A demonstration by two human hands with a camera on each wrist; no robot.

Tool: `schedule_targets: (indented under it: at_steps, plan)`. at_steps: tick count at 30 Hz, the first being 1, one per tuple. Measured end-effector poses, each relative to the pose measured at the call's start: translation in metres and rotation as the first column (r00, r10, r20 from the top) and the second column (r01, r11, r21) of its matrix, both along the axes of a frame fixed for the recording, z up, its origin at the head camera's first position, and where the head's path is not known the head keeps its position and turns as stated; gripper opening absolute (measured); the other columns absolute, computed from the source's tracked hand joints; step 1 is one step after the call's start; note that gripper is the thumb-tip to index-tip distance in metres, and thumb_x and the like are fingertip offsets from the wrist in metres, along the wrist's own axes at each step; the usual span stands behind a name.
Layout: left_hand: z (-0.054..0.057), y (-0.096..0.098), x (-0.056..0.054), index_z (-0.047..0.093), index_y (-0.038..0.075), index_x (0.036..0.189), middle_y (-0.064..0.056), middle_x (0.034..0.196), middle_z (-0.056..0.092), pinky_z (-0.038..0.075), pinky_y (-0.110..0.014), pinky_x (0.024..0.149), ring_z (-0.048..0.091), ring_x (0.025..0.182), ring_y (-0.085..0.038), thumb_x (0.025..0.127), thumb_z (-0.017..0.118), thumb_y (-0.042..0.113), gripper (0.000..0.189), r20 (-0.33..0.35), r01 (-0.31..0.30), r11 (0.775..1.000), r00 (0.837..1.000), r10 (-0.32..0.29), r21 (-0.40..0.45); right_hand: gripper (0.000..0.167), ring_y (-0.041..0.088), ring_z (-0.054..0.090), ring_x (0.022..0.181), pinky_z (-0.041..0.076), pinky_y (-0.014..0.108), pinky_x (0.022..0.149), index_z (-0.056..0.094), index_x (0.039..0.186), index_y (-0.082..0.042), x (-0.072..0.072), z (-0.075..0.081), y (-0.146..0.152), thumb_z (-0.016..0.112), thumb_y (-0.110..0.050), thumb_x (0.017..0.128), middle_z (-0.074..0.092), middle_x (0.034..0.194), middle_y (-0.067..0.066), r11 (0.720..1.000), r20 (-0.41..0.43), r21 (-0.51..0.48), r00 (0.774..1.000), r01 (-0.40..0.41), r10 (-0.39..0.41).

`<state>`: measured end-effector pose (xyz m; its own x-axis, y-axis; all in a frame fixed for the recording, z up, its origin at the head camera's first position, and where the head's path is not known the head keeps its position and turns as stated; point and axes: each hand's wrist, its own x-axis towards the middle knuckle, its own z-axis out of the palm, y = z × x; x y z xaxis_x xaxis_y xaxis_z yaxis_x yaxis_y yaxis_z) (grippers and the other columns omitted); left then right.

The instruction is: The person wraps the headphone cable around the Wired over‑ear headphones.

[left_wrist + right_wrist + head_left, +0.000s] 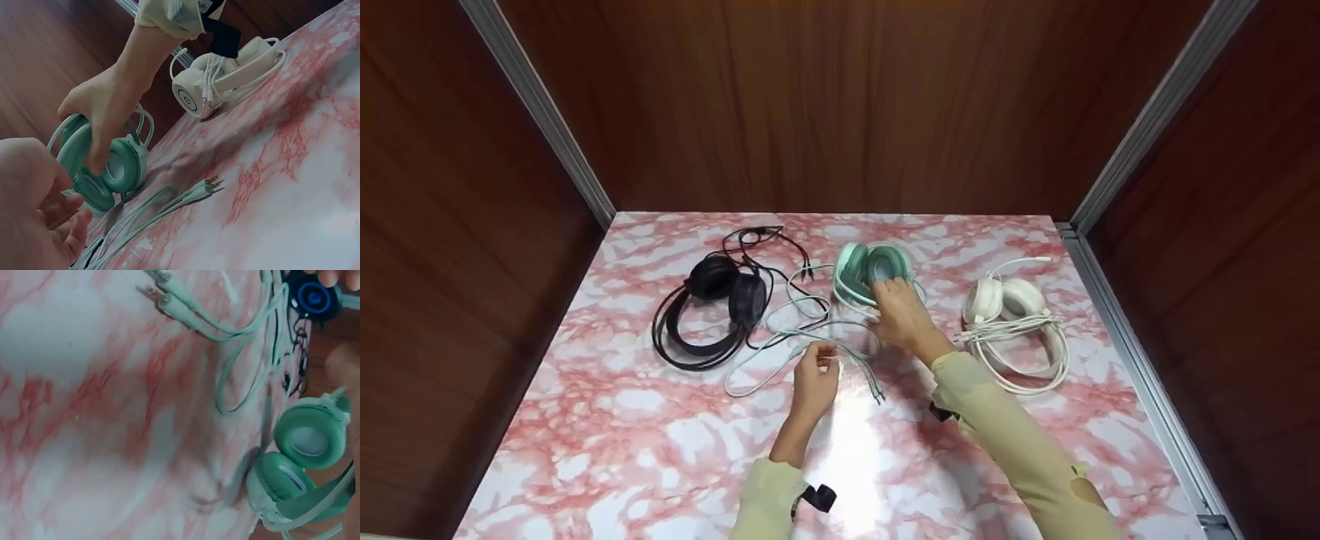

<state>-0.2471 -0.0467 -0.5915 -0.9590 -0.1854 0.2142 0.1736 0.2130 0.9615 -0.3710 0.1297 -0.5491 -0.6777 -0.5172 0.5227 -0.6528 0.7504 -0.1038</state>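
Note:
Mint-green headphones (886, 264) stand near the back middle of the table, their two ear cups side by side. My right hand (904, 319) grips them by the headband, as the left wrist view shows. Their pale green cable (742, 393) lies in loose loops to the left and front, and its two plugs (198, 192) rest on the tabletop. Just over the cable hovers my left hand (816, 381), its fingers loosely curled, with nothing visible in them. In the right wrist view the green ear cups (309, 439) are plain, but most of the right hand is out of frame.
Black headphones (748, 300) lie to the left, their black cord (776, 271) running under the green cable. On the right are white headphones (986, 300) with a bundled white cord (1011, 327). Brown wood panels (840, 112) enclose the pink-and-white marbled table (660, 450).

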Motion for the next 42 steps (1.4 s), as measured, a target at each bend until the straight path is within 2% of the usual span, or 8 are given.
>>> schedule_targets:
  at_steps: [9, 15, 22, 27, 30, 33, 38, 42]
  plan:
    - [-0.002, -0.009, 0.011, 0.061, -0.001, 0.106, -0.019, 0.106, 0.061, 0.049, -0.037, 0.083, 0.061, 0.093, -0.030, 0.088, 0.057, -0.008, 0.021, 0.013, 0.083, 0.996, 0.996, -0.083, -0.040, 0.045, 0.033, 0.058, 0.070, 0.047, 0.046, 0.064, 0.058, 0.092, -0.002, 0.021, 0.018, 0.016, 0.086, -0.009, 0.058, 0.061, 0.079, 0.012, 0.951, -0.163, -0.310, 0.986, -0.018, -0.035]
    - [0.000, -0.019, 0.014, 0.060, -0.003, 0.108, -0.021, 0.108, 0.059, 0.049, -0.039, 0.083, 0.060, 0.092, -0.032, 0.086, 0.057, -0.008, 0.023, -0.024, 0.034, 0.999, 0.999, -0.035, -0.041, 0.039, 0.030, 0.058, 0.065, 0.048, 0.044, 0.062, 0.056, 0.085, 0.000, 0.053, 0.040, 0.032, 0.080, 0.000, 0.056, 0.060, 0.074, 0.012, 0.818, -0.108, -0.572, 0.982, 0.066, -0.155]
    - [0.010, -0.024, 0.017, 0.056, 0.002, 0.119, -0.014, 0.120, 0.053, 0.048, -0.041, 0.081, 0.056, 0.101, -0.029, 0.088, 0.056, -0.006, 0.032, -0.105, -0.055, 0.996, 0.993, 0.048, -0.063, 0.022, 0.013, 0.048, 0.065, 0.041, 0.026, 0.062, 0.058, 0.080, 0.005, 0.105, 0.070, 0.051, 0.071, 0.012, 0.064, 0.054, 0.068, 0.001, 0.453, 0.115, -0.877, 0.986, 0.159, -0.122]
    - [0.036, -0.024, 0.018, 0.045, 0.006, 0.138, -0.012, 0.139, 0.044, 0.043, -0.049, 0.095, 0.044, 0.124, -0.031, 0.094, 0.051, -0.003, 0.046, -0.190, -0.019, 0.998, 0.982, 0.006, -0.067, 0.018, 0.009, 0.048, 0.056, 0.043, 0.022, 0.051, 0.055, 0.076, 0.002, 0.133, 0.092, 0.060, 0.054, 0.020, 0.073, 0.050, 0.064, 0.001, 0.038, 0.226, -0.974, 0.965, 0.223, 0.133]
    - [0.039, -0.025, 0.013, 0.039, 0.009, 0.146, -0.009, 0.148, 0.037, 0.033, -0.049, 0.105, 0.033, 0.136, -0.026, 0.097, 0.049, 0.001, 0.051, -0.210, 0.034, 0.994, 0.976, -0.056, -0.107, 0.020, 0.011, 0.035, 0.046, 0.032, 0.024, 0.042, 0.049, 0.076, -0.001, 0.138, 0.089, 0.068, 0.045, 0.019, 0.077, 0.039, 0.056, 0.002, -0.143, 0.119, -0.974, 0.936, 0.174, 0.331]
    - [0.044, -0.024, 0.010, 0.034, 0.006, 0.148, -0.010, 0.152, 0.034, 0.028, -0.048, 0.109, 0.029, 0.140, -0.025, 0.100, 0.046, 0.003, 0.049, -0.242, 0.120, 0.982, 0.958, -0.154, -0.147, 0.021, 0.014, 0.019, 0.048, 0.022, 0.028, 0.046, 0.043, 0.075, -0.002, 0.143, 0.088, 0.073, 0.040, 0.016, 0.084, 0.023, 0.053, 0.002, -0.238, -0.018, -0.964, 0.863, 0.119, 0.504]
    - [0.052, -0.014, 0.009, 0.028, 0.003, 0.151, -0.016, 0.153, 0.030, 0.026, -0.053, 0.109, 0.027, 0.140, -0.032, 0.103, 0.044, 0.007, 0.051, -0.249, 0.237, 0.959, 0.930, -0.270, -0.156, 0.032, 0.012, 0.012, 0.050, 0.018, 0.026, 0.052, 0.030, 0.067, -0.009, 0.146, 0.085, 0.078, 0.035, 0.012, 0.091, 0.013, 0.056, 0.000, -0.399, -0.196, -0.904, 0.684, 0.152, 0.703]
    - [0.058, -0.005, 0.007, 0.031, 0.002, 0.149, -0.018, 0.148, 0.035, 0.031, -0.053, 0.105, 0.034, 0.135, -0.036, 0.102, 0.046, 0.006, 0.049, -0.328, 0.186, 0.968, 0.916, -0.232, -0.167, 0.035, 0.010, 0.013, 0.047, 0.019, 0.024, 0.053, 0.023, 0.066, -0.013, 0.150, 0.080, 0.078, 0.031, 0.008, 0.093, 0.014, 0.056, -0.002, -0.482, -0.311, -0.852, 0.541, 0.205, 0.781]
